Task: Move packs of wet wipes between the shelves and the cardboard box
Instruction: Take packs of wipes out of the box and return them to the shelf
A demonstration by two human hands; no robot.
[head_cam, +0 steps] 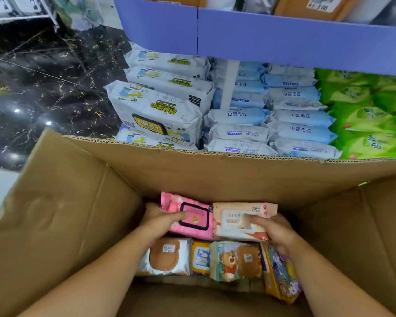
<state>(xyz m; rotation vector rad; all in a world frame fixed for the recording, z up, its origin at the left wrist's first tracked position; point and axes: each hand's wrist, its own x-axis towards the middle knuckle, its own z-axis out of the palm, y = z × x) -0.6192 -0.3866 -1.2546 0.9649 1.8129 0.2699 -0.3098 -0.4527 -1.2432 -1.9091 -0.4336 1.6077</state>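
Both my arms reach down into an open cardboard box (215, 175). My left hand (160, 223) grips a pink pack of wet wipes (192, 209) by its left end, thumb on the black-framed lid. My right hand (274, 232) grips a cream and peach pack (236, 216) by its right end, thumb on the white lid. The two packs lie side by side above other packs in the box: a white pack with a brown lid (165, 257), a small yellow pack (200, 258), a bear-print pack (236, 261) and a yellow and purple pack (281, 277).
Beyond the box a low shelf holds white kitchen-wipe packs (160, 110), pale blue packs (272, 115) and green packs (366, 115). A purple shelf front (284, 35) hangs above them. Dark marbled floor (44, 88) lies to the left. The box's left flap (62, 191) stands open.
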